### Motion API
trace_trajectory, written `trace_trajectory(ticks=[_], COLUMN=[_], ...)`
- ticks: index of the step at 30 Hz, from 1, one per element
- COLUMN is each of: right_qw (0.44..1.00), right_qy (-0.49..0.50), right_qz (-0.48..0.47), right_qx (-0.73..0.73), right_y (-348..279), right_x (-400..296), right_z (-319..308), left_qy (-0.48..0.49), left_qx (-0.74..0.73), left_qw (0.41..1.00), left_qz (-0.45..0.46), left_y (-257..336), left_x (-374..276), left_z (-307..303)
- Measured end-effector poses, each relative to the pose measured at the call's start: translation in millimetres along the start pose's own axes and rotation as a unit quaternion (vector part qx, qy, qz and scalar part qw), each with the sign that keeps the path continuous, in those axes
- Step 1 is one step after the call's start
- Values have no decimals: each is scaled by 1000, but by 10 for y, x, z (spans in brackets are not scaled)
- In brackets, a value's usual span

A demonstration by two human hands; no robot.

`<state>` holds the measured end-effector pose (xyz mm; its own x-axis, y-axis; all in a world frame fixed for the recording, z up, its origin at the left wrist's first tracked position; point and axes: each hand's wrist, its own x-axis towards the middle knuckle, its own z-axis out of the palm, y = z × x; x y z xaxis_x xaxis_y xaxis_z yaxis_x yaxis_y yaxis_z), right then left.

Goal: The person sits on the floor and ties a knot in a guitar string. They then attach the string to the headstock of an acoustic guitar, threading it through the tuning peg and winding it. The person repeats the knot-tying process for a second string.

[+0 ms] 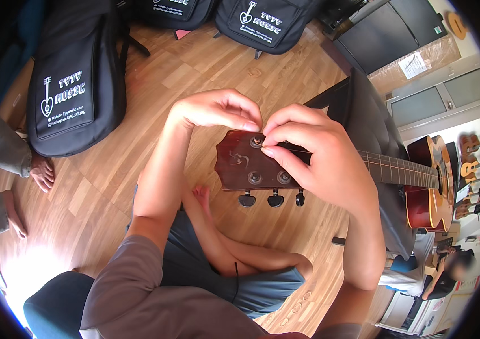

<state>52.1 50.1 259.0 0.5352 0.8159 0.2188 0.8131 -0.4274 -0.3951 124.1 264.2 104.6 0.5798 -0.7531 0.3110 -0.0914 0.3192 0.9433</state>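
Observation:
The reddish-brown headstock [240, 161] of an acoustic guitar lies before me. Between thumb and fingers, my right hand [320, 148] pinches a thin guitar string close to a tuning post [257, 141]. My left hand [221, 111] curls at the headstock's far edge, fingertips near that post; whatever is under its fingers is hidden. Black tuning keys [275, 200] line the near side. Two more posts, including one string post [255, 177], show no string wound on them. Strings run along the fretboard [401, 168] towards the guitar body [431, 186].
A black padded bench [375, 118] supports the guitar. Black gig bags [76, 93] bearing writing stand on the wood floor [172, 63]. At the left are another person's bare feet [43, 173]. A person [443, 275] sits at far right, near several hanging ukuleles [469, 169].

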Motion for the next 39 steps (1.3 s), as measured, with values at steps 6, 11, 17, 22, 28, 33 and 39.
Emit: trace_trajectory(ticks=[6,11,17,22,28,33,39], right_qw=[1000,1000,1000,1000,1000,1000,999], right_qy=[1,4,3,5,11,13,6], right_qz=[1,2,0,4,-8,-9,6], right_qx=[-8,-8,-1,3,11,17,36], right_y=[11,1,11,10,5,18,2], right_x=[-21,-17,-30,-34,-20,-23,-24], right_z=[-6,-8,-12,-10,-12,-12,-21], left_qy=[-25,-55,1,9,-62,20,-48], left_qx=[-64,-75,-31,-1,-109,-67,-32], left_qw=[997,989,997,1000,983,997,989], left_qz=[29,112,66,22,136,40,137], left_y=[-81,-200,-151,-103,-256,-121,-234], left_x=[8,34,89,48,82,70,116], left_z=[-16,-121,-52,-42,-124,10,-86])
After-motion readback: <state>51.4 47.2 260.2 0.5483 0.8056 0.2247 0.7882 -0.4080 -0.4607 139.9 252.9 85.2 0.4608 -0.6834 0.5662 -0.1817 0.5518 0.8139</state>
